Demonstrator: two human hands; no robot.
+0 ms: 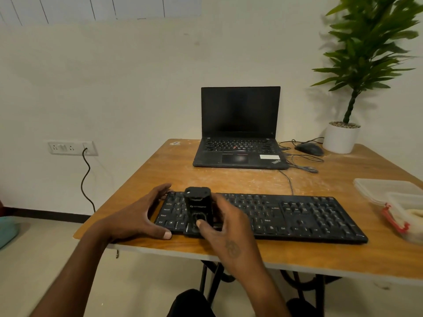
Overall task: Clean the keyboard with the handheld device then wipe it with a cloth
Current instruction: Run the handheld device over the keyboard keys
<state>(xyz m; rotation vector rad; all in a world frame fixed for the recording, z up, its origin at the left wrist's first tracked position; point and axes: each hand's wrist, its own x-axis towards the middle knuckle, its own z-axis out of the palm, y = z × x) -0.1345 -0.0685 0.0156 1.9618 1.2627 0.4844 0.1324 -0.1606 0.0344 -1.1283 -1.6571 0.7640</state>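
Right hand (225, 227) grips handheld device (198, 205); left hand (142, 213) clasps keyboard (297, 213) end; container (409, 216) holds cloth (413, 212).

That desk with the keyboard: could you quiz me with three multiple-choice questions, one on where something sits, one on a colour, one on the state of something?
1. Where is the handheld device?
A. on the left end of the keyboard
B. beside the mouse
C. on the laptop

2. What colour is the plant pot?
A. red
B. white
C. black

3. What state is the laptop in?
A. lid closed
B. open, screen bright
C. open, screen dark

Answers:
1. A, the right hand holds it upright over the left keys, while the left hand steadies that end.
2. B, the pot at the table's far right corner is white.
3. C, the lid stands up and the screen is black.
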